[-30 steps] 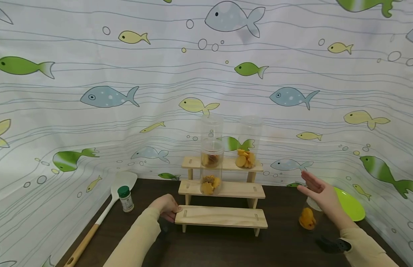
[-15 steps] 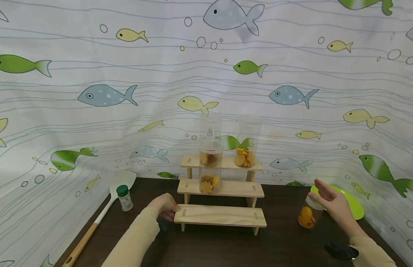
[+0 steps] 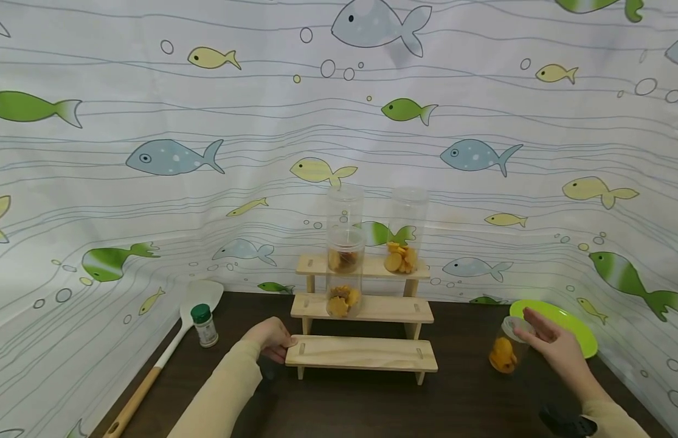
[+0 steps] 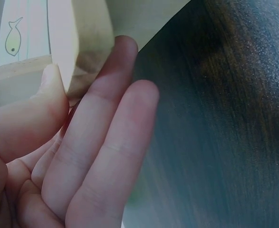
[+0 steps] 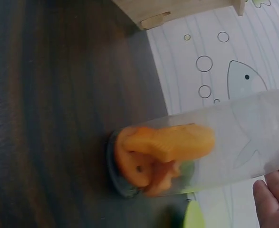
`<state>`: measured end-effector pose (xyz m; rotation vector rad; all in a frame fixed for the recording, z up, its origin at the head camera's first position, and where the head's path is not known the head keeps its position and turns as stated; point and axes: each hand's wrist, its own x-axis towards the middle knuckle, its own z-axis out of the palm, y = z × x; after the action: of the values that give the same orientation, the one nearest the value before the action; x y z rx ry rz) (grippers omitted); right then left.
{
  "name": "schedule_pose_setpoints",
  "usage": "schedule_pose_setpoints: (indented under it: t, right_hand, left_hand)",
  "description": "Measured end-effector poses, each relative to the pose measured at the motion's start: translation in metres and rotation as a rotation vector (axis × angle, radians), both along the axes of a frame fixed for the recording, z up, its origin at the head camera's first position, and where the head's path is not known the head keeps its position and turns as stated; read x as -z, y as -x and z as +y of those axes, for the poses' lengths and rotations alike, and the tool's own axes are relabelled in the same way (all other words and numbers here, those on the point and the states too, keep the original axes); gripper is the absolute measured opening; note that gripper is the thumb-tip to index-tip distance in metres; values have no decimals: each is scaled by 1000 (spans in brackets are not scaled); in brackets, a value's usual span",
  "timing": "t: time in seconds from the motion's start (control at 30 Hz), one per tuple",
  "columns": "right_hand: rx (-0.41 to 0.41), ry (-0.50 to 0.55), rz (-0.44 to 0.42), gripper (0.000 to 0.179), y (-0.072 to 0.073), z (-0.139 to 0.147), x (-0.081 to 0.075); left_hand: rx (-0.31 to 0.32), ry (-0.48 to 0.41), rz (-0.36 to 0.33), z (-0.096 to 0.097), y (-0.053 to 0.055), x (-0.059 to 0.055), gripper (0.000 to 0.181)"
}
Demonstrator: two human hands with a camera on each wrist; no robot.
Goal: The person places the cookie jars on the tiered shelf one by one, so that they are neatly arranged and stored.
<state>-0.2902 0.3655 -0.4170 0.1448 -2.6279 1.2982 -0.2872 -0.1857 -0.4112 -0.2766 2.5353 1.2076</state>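
Observation:
At the left end of a tiered wooden stand (image 3: pixel 366 354), my left hand (image 3: pixel 267 339) pinches the lowest step between thumb and fingers. The left wrist view shows the thumb on the wood (image 4: pixel 89 42) and two fingers reaching under it. My right hand (image 3: pixel 560 350) is beside a clear jar (image 3: pixel 505 351) holding orange pieces, its fingers extended at the upper right side. In the right wrist view the fingertips (image 5: pixel 265 197) are right at the jar's wall. The jar stands upright on the dark table.
The stand's upper steps carry clear jars with cookie-like pieces: one (image 3: pixel 344 298) on the middle, two on top, including the right one (image 3: pixel 401 258). A lime green plate (image 3: pixel 574 331) lies behind my right hand. Left are a green-capped shaker (image 3: pixel 205 328) and a wooden-handled spatula (image 3: pixel 136 398).
My right hand has moved right and down, from over the jar's top to its right side, uncovering the lid and more of the plate. The left hand keeps its hold on the stand.

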Motion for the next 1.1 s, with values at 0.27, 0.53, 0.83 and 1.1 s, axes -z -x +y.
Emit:
schedule_pose_setpoints:
  t: [0.27,0.53,0.83,1.1]
  right_hand:
    - [30,23,-136,75,-4,-3,8]
    - [72,-7,-156,77,-3,-4,8]
    - [92,64,-125,76,-3,-8,6]
    - [113,53,-167,80,-6,-10,1]
  left_hand:
    - [1,1,6,0,-1,0,20]
    - [-9,-4,-5,-1,1,2,20]
    - [-5,-16,-2,-2,0,0,19]
    - [-10,-16,-1,-2,0,1,20]
